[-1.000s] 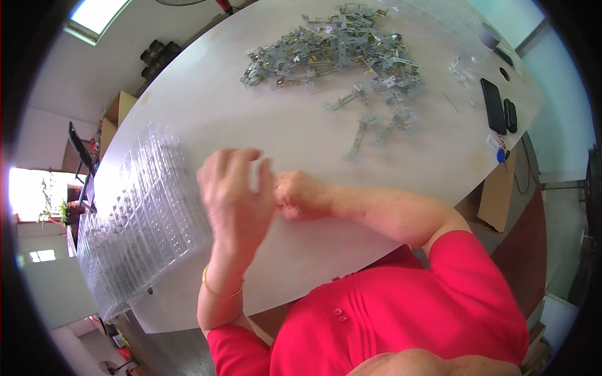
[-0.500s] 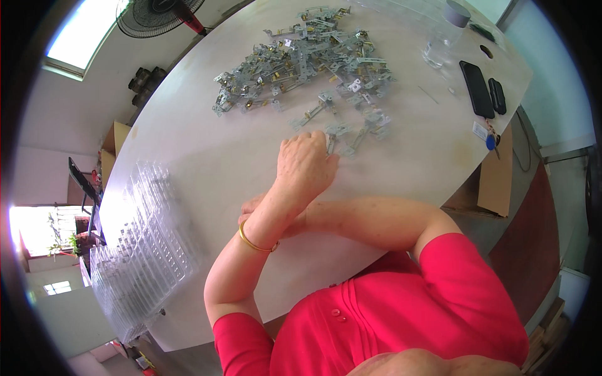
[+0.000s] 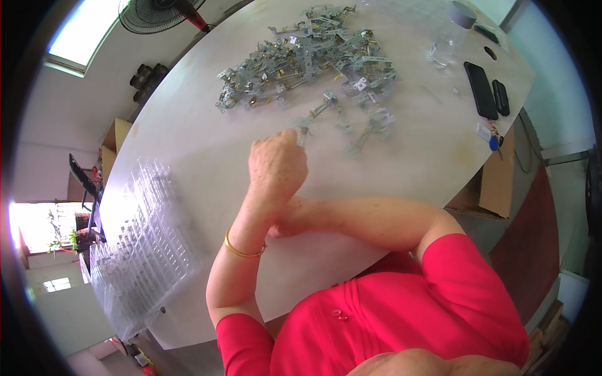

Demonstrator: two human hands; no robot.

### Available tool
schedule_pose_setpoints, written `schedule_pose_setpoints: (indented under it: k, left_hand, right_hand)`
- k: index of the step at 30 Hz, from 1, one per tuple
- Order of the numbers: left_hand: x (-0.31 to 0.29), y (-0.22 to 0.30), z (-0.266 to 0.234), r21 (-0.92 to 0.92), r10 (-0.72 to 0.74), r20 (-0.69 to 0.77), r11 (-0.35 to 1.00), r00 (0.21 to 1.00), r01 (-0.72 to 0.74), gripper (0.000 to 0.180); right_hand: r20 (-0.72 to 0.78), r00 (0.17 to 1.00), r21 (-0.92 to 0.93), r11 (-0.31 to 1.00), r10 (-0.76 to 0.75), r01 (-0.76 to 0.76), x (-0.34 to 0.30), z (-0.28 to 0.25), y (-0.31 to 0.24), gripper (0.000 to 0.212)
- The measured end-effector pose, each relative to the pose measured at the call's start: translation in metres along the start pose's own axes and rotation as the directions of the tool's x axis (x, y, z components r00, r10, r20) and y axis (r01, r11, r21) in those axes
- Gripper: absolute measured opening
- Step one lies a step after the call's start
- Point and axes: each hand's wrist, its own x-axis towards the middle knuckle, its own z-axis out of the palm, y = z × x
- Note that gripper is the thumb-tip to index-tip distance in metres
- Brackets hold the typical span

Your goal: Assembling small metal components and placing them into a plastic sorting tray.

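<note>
My left hand (image 3: 278, 164), its wrist wearing a gold bracelet, is closed over the table. A small grey metal bracket (image 3: 302, 136) sticks out past its fingertips, held in them. My right hand (image 3: 287, 220) lies under the left wrist, and its fingers are mostly hidden there. A few loose brackets of the same kind (image 3: 364, 135) lie just beyond, to the right of the left hand. Farther off is a large heap of metal brackets (image 3: 307, 59) with brass-coloured pieces among them.
Clear plastic trays (image 3: 147, 250) are stacked at the table's left edge, with small parts visible in them. At the right are a clear bottle with a grey lid (image 3: 462, 15), a black phone (image 3: 480, 91), a dark case (image 3: 500, 97) and keys (image 3: 494, 141). A cardboard box (image 3: 496, 178) stands beside the table.
My left hand has moved left with the metal bracket, away from the loose brackets. My right hand has shifted slightly right under the left wrist.
</note>
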Motion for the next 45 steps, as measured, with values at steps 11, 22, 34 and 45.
schedule_pose_setpoints:
  k: [11, 22, 34, 45]
  left_hand:
    - [-0.045, -0.060, -0.015, -0.048, -0.216, 0.050, 0.975, 0.975, 0.218, 0.020]
    - [-0.046, -0.083, -0.016, -0.386, -0.399, 0.247, 0.795, 0.883, 0.468, 0.038]
    - [-0.050, -0.072, -0.016, -0.441, -0.401, 0.230, 0.769, 0.887, 0.462, 0.024]
    - [-0.078, -0.086, -0.017, -0.869, -0.437, 0.253, 0.290, 0.863, 0.402, 0.020]
  right_hand:
    - [0.245, 0.955, -0.168, 0.963, -0.164, 0.209, 0.003, -0.012, -0.016, 0.008]
    - [0.461, 0.860, 0.388, 0.821, 0.220, -0.418, 0.010, -0.035, -0.039, 0.012]
    - [0.657, 0.720, 0.430, 0.675, 0.222, -0.600, 0.017, -0.048, -0.039, 0.011]
    - [0.062, 0.893, 0.726, 0.594, 0.446, -0.347, 0.026, -0.080, -0.022, 0.015]
